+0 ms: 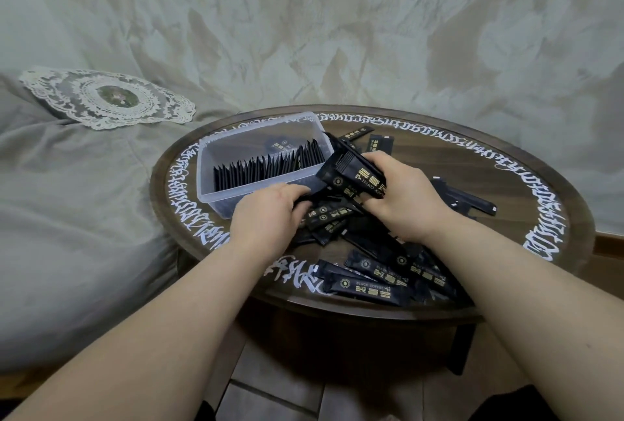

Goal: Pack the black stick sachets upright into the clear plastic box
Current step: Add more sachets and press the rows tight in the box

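Inside clear box (216, 164), sachet row (270, 167) upright; right hand (401, 197) grip clamps bundle (354, 174); left hand (270, 214) seemingly pinching sachet.

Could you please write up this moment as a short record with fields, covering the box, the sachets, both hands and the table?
Box: clear plastic box on the table's left part, holding a row of upright sachets.
Right hand: right hand holds a bundle of black sachets beside the box.
Left hand: left hand pinches a sachet from the pile.
Loose sachets: loose sachets lie flat, scattered across the table.
Table: round dark table with white lettering round its rim.
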The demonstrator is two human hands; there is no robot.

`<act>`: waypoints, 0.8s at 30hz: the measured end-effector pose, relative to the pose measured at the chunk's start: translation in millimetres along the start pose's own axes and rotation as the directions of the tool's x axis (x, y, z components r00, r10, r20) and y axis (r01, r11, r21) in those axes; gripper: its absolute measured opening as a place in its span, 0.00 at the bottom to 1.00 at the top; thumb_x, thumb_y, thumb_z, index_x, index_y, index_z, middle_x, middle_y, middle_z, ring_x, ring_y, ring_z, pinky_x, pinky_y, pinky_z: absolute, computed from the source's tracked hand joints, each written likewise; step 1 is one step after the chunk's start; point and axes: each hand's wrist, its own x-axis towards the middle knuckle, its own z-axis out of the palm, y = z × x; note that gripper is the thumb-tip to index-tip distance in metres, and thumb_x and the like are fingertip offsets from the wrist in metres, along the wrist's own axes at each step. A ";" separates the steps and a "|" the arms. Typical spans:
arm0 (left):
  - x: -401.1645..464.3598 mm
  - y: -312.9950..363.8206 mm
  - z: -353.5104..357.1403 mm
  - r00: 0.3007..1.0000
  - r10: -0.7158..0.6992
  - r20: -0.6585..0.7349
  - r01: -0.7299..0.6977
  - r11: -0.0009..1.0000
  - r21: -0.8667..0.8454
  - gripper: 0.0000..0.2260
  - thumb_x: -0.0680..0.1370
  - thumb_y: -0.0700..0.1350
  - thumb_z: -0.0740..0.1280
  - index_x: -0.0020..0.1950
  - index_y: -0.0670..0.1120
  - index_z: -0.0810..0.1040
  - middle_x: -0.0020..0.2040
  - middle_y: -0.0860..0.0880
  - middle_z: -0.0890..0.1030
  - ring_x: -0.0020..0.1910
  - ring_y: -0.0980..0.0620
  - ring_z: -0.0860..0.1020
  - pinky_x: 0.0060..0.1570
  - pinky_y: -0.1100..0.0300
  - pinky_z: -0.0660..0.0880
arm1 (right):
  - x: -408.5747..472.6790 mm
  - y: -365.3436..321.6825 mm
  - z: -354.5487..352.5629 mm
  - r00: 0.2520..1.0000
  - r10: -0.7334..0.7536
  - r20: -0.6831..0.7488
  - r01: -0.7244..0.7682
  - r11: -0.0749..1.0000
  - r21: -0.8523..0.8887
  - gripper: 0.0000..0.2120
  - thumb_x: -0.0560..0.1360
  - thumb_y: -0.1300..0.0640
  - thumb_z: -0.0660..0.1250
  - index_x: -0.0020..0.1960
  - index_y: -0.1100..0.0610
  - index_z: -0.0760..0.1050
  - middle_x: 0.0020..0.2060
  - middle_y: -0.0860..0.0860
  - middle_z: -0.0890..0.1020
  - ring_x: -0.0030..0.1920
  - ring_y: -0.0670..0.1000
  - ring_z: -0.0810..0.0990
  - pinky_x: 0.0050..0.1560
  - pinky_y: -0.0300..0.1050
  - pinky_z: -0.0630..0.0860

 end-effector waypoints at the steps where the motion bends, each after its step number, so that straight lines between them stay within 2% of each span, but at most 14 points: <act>1: -0.1 -0.2 -6.9 0.999 -0.019 -0.042 0.018 1.000 -0.013 0.14 0.80 0.51 0.62 0.64 0.53 0.77 0.56 0.51 0.81 0.55 0.49 0.78 0.50 0.52 0.76 | 1.0 -5.5 -2.4 0.999 0.001 -0.034 0.000 0.999 0.038 0.25 0.72 0.61 0.69 0.66 0.48 0.69 0.51 0.46 0.81 0.51 0.50 0.78 0.51 0.42 0.72; 5: 8.7 -13.9 -42.9 0.973 -0.149 -0.176 0.137 0.988 -0.074 0.12 0.79 0.51 0.64 0.61 0.50 0.80 0.52 0.49 0.79 0.52 0.47 0.77 0.49 0.54 0.72 | 14.8 -30.6 -5.4 0.983 0.063 -0.171 -0.031 0.983 0.183 0.22 0.71 0.60 0.69 0.63 0.48 0.71 0.45 0.42 0.77 0.46 0.46 0.74 0.41 0.33 0.63; 9: 38.6 -44.6 -78.1 0.924 -0.293 -0.247 0.281 0.956 -0.084 0.11 0.78 0.52 0.66 0.54 0.46 0.81 0.49 0.46 0.80 0.50 0.44 0.77 0.45 0.54 0.71 | 52.9 -67.2 1.7 0.980 0.095 -0.175 -0.043 0.959 0.280 0.15 0.71 0.60 0.68 0.57 0.51 0.72 0.41 0.44 0.77 0.44 0.49 0.75 0.41 0.36 0.63; 15: 78.8 -76.1 -97.8 0.861 -0.452 -0.235 0.441 0.892 -0.101 0.12 0.78 0.55 0.66 0.52 0.48 0.79 0.46 0.45 0.82 0.48 0.43 0.78 0.39 0.57 0.67 | 122.3 -112.6 33.7 0.979 0.178 -0.096 -0.118 0.887 0.446 0.11 0.72 0.62 0.67 0.52 0.51 0.72 0.44 0.50 0.81 0.46 0.54 0.79 0.49 0.48 0.77; 17: 83.1 -87.4 -86.4 0.842 -0.502 -0.200 0.501 0.864 -0.059 0.11 0.78 0.57 0.64 0.47 0.50 0.78 0.40 0.47 0.80 0.42 0.44 0.76 0.37 0.57 0.67 | 137.2 -113.9 54.8 0.971 0.231 -0.054 -0.174 0.848 0.500 0.11 0.71 0.62 0.67 0.52 0.53 0.74 0.44 0.51 0.81 0.46 0.55 0.80 0.49 0.52 0.79; 20: 78.6 -102.6 -60.2 0.813 -0.569 -0.125 0.567 0.822 -0.054 0.15 0.78 0.58 0.63 0.40 0.49 0.76 0.34 0.50 0.76 0.40 0.45 0.77 0.35 0.57 0.68 | 145.8 -105.6 83.4 0.953 0.298 0.047 -0.277 0.803 0.528 0.12 0.70 0.63 0.68 0.52 0.55 0.74 0.44 0.53 0.82 0.46 0.56 0.81 0.49 0.55 0.80; 22: 73.0 -108.1 -44.3 0.796 -0.598 -0.095 0.595 0.801 -0.065 0.19 0.77 0.59 0.62 0.34 0.47 0.74 0.33 0.49 0.76 0.38 0.44 0.76 0.33 0.57 0.68 | 147.2 -98.4 92.3 0.934 0.340 0.108 -0.340 0.756 0.560 0.11 0.70 0.65 0.68 0.51 0.57 0.75 0.44 0.55 0.82 0.45 0.58 0.82 0.48 0.56 0.81; 24: 69.4 -113.0 -32.2 0.783 -0.613 -0.109 0.609 0.790 -0.071 0.21 0.76 0.60 0.63 0.30 0.47 0.72 0.35 0.46 0.77 0.41 0.42 0.77 0.36 0.56 0.71 | 149.8 -93.8 95.0 0.919 0.361 0.157 -0.376 0.686 0.623 0.10 0.69 0.67 0.69 0.49 0.58 0.76 0.44 0.57 0.83 0.43 0.59 0.82 0.44 0.54 0.82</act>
